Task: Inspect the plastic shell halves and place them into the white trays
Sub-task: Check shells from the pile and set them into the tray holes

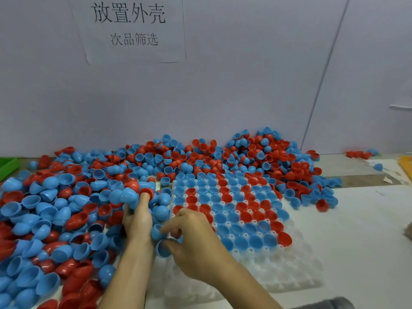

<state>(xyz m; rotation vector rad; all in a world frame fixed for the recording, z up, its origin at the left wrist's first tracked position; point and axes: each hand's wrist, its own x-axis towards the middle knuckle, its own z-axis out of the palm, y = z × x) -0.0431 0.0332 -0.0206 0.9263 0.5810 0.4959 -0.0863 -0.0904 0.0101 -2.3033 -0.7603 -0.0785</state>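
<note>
A big heap of red and blue plastic shell halves (73, 197) covers the table's left and back. A white tray (278, 270) lies in the middle, its far rows filled with red and blue halves and its near rows bare. My left hand (137, 217) reaches into the heap at the tray's left edge, with a red half (147, 192) capping one fingertip. My right hand (191, 237) is at the tray's near-left corner and pinches a blue half (162, 248) between thumb and fingers; another blue half (157, 231) sits just above it.
A pale wall with a paper sign (129, 27) stands right behind the heap. A green bin (7, 167) shows at the far left. A few stray halves (359, 154) and a yellow object (406, 166) lie at the far right.
</note>
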